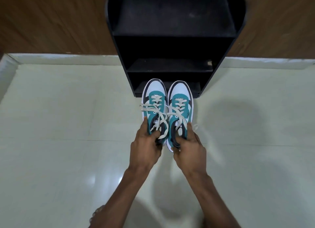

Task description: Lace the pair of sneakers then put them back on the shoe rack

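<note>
- The left hand is closed on the heel collar of the left sneaker, thumb on the outer side and fingers curled into the opening; the right hand grips the heel of the right sneaker the same way; neither hand has any slack in its hold
- The two shoes sit side by side, nearly touching, toes at twelve o'clock towards the shoe rack; holding them by the heels keeps the toes leading, which in my judgement suits sliding them straight in
- The cream laces run through the eyelets on both shoes, with loose ends trailing across the tongues and one end hanging at three o'clock of the right wrist; the lacing looks done, though whether the ends are knotted I cannot tell
- The toes overlap the lowest shelf at the rack's foot; whether they rest on it or hover above the pale tiled floor I cannot tell
- The rack stands against a wood-panelled wall; its upper shelves show nothing on them; the loose lace ends could snag on the shelf edge
</note>
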Tool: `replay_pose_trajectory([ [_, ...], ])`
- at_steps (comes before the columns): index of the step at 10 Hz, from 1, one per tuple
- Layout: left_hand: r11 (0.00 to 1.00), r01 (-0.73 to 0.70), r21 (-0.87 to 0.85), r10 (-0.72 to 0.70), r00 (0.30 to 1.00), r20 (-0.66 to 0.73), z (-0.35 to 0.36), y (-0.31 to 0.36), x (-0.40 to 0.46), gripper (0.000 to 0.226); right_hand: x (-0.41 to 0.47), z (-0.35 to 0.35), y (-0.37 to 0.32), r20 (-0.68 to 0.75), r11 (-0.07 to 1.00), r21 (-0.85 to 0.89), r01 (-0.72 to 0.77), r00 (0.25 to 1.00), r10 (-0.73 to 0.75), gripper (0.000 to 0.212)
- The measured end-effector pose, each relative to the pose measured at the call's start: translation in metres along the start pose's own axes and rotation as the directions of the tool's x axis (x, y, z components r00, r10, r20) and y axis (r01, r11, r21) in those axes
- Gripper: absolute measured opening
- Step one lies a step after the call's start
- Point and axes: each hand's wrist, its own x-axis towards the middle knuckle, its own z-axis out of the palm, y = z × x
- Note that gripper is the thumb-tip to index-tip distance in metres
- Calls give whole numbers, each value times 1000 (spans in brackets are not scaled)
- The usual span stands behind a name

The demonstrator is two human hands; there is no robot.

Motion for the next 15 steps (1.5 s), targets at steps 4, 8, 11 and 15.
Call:
replay_pose_trajectory([
  [4,998,43,-39,-47,995,-91,-207,110,21,42,10,-230,-59,-41,991,14,132,991,-131,56],
  [8,996,68,-55,-71,995,-64,-224,60,174,57,162,-228,-112,-45,993,1,115,992,-115,47],
  [11,998,-11,-55,9,1000,-25,-236,35,249,63,237,-229,-137,-82,989,134,62,995,-52,51],
  [15,953,216,-213,-191,973,131,-335,69,261,53,231,-297,-152,-170,974,219,54,985,-17,42],
])
